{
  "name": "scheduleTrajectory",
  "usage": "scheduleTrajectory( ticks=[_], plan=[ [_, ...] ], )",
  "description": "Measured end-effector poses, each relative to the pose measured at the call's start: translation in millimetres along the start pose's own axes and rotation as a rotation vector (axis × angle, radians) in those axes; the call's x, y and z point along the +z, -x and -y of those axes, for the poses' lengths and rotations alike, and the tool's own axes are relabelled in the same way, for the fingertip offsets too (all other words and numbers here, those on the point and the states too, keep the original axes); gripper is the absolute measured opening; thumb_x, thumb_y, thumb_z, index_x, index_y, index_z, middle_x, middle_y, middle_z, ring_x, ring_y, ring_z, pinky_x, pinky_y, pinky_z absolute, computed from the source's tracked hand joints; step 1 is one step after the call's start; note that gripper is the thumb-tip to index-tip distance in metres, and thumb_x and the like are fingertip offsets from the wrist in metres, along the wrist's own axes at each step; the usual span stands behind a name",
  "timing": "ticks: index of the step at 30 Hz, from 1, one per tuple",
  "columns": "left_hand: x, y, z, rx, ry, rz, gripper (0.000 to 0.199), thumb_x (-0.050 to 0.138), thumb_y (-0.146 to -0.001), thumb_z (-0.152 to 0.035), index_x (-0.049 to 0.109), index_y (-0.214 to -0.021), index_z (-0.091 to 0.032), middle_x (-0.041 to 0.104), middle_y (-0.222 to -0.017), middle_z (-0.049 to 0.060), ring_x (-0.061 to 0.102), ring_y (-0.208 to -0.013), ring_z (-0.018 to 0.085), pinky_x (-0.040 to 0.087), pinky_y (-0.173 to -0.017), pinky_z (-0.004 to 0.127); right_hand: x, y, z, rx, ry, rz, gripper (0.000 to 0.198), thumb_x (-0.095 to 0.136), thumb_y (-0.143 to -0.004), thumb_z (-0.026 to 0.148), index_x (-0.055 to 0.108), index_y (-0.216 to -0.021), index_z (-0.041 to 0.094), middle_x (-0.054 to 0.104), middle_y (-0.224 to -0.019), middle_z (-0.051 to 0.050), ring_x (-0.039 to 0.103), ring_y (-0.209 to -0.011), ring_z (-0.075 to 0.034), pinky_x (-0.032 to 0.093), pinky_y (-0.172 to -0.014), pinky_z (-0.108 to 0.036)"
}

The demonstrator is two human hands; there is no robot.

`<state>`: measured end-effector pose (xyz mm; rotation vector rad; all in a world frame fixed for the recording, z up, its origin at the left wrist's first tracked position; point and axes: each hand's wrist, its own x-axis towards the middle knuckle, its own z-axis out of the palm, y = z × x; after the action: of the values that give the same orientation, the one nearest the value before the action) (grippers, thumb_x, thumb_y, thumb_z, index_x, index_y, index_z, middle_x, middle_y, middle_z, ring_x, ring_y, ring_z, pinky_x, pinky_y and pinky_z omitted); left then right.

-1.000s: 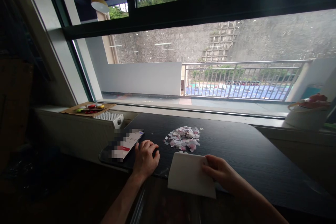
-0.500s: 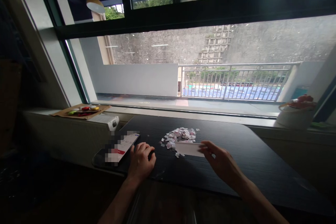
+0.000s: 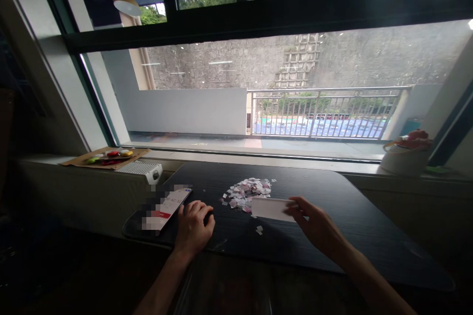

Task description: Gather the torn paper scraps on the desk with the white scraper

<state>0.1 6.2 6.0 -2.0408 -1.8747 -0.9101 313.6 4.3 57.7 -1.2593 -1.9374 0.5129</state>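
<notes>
right hand (image 3: 314,222): thumb and fingers pinch the right end of a white card, the wrist coming in from the lower right; the fingers are bent around that end
white card (image 3: 271,208): in the right hand, reaching out to its left, raised on edge with a broad face toward the viewer; a shadow lies below it
paper scraps (image 3: 248,192): heaped beyond and to the left of the right hand, small white and pinkish pieces; the card's far end overlaps the near edge of the heap in view, and whether they touch i cannot tell
loose scraps (image 3: 259,230): a few pieces, apart from the heap, to the left of the right hand and nearer the viewer
left hand (image 3: 194,226): palm down at the bench, fingers bent, thumb held apart from them; whether anything lies under the palm i cannot tell
phone (image 3: 168,209): just left of the left hand, its screen lit with a red patch, part of it blurred out; whether the fingertips touch it i cannot tell
bench (image 3: 318,194): dark, under both hands
brown sheet (image 3: 79,157): well beyond and left of the left hand, coloured pieces (image 3: 111,157) on it
</notes>
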Motion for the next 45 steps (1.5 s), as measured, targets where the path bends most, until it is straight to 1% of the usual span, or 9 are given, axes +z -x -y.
scheduleTrajectory(
  ticks=[6, 9, 13, 20, 24, 27, 37, 41, 45],
  plan=[
    [-2.0, -0.9, -2.4, 0.005, -0.012, 0.003, 0.02, 0.048, -0.077, -0.025, 0.065, -0.087, -0.022, 0.065, -0.097, 0.006, 0.053, -0.104, 0.026, 0.026, -0.099, 0.052, -37.4, 25.3, -10.0, 0.172, -0.145, 0.008, 0.028, 0.059, -0.076, 0.046, 0.058, -0.091, 0.022, 0.073, -0.081, -0.007, 0.069, -0.076, -0.023, 0.054, -0.069, -0.034],
    [-1.7, -0.9, -1.5, 0.012, -0.022, -0.002, 0.02, 0.048, -0.077, -0.025, 0.065, -0.087, -0.022, 0.065, -0.096, 0.006, 0.053, -0.104, 0.026, 0.027, -0.098, 0.052, -30.8, 23.3, -6.2, 0.184, -0.261, 0.0, 0.027, 0.058, -0.077, 0.046, 0.056, -0.086, 0.021, 0.071, -0.079, -0.006, 0.068, -0.076, -0.021, 0.053, -0.066, -0.031],
    [0.1, -0.8, 2.2, 0.03, -0.038, -0.015, 0.02, 0.048, -0.078, -0.025, 0.065, -0.087, -0.022, 0.065, -0.095, 0.006, 0.054, -0.103, 0.026, 0.028, -0.098, 0.052, -15.3, 17.2, -2.0, 0.171, -0.322, 0.059, 0.023, 0.054, -0.079, 0.043, 0.055, -0.083, 0.02, 0.07, -0.075, -0.003, 0.067, -0.071, -0.019, 0.051, -0.062, -0.03],
    [0.0, -1.1, 3.7, 0.05, -0.065, -0.019, 0.021, 0.048, -0.078, -0.027, 0.066, -0.086, -0.022, 0.065, -0.095, 0.007, 0.054, -0.102, 0.026, 0.03, -0.095, 0.049, -44.5, 21.2, -18.5, 0.247, -0.304, 0.1, 0.028, 0.059, -0.074, 0.046, 0.054, -0.079, 0.019, 0.068, -0.071, -0.003, 0.067, -0.071, -0.02, 0.049, -0.06, -0.029],
    [0.6, -0.8, 5.5, 0.053, -0.065, -0.021, 0.022, 0.046, -0.078, -0.028, 0.066, -0.087, -0.023, 0.066, -0.095, 0.006, 0.055, -0.102, 0.026, 0.03, -0.095, 0.049, -39.5, 4.1, -32.8, 0.269, -0.363, 0.036, 0.027, 0.06, -0.07, 0.044, 0.053, -0.074, 0.018, 0.063, -0.067, 0.0, 0.063, -0.065, -0.017, 0.046, -0.057, -0.028],
    [1.0, -1.3, 7.4, 0.058, -0.069, -0.033, 0.023, 0.046, -0.078, -0.03, 0.066, -0.086, -0.024, 0.066, -0.095, 0.006, 0.056, -0.101, 0.026, 0.031, -0.094, 0.049, -32.0, -7.2, -40.0, 0.34, -0.333, 0.008, 0.023, 0.061, -0.066, 0.039, 0.054, -0.07, 0.018, 0.057, -0.063, 0.003, 0.056, -0.06, -0.014, 0.042, -0.054, -0.026],
    [0.3, -2.7, 9.0, 0.069, -0.067, -0.033, 0.024, 0.045, -0.076, -0.031, 0.067, -0.085, -0.024, 0.067, -0.094, 0.007, 0.057, -0.099, 0.027, 0.034, -0.091, 0.049, -35.4, 5.9, -29.4, 0.426, -0.402, 0.178, 0.016, 0.064, -0.063, 0.029, 0.056, -0.066, 0.016, 0.058, -0.061, 0.003, 0.053, -0.058, -0.012, 0.04, -0.052, -0.024],
    [2.5, -2.4, 11.6, 0.077, -0.076, -0.059, 0.024, 0.045, -0.076, -0.031, 0.066, -0.085, -0.024, 0.067, -0.095, 0.006, 0.057, -0.1, 0.027, 0.034, -0.091, 0.047, -40.1, 11.4, -27.3, 0.439, -0.496, 0.292, 0.022, 0.067, -0.065, 0.033, 0.059, -0.074, 0.016, 0.061, -0.068, 0.002, 0.056, -0.063, -0.013, 0.043, -0.058, -0.025],
    [4.1, -2.9, 13.9, 0.083, -0.087, -0.065, 0.023, 0.046, -0.076, -0.031, 0.066, -0.084, -0.024, 0.068, -0.094, 0.005, 0.058, -0.098, 0.025, 0.036, -0.088, 0.044, -49.4, 20.3, -26.5, 0.427, -0.516, 0.306, 0.028, 0.069, -0.065, 0.04, 0.055, -0.072, 0.017, 0.06, -0.069, 0.002, 0.055, -0.063, -0.013, 0.041, -0.057, -0.024]
  ],
)
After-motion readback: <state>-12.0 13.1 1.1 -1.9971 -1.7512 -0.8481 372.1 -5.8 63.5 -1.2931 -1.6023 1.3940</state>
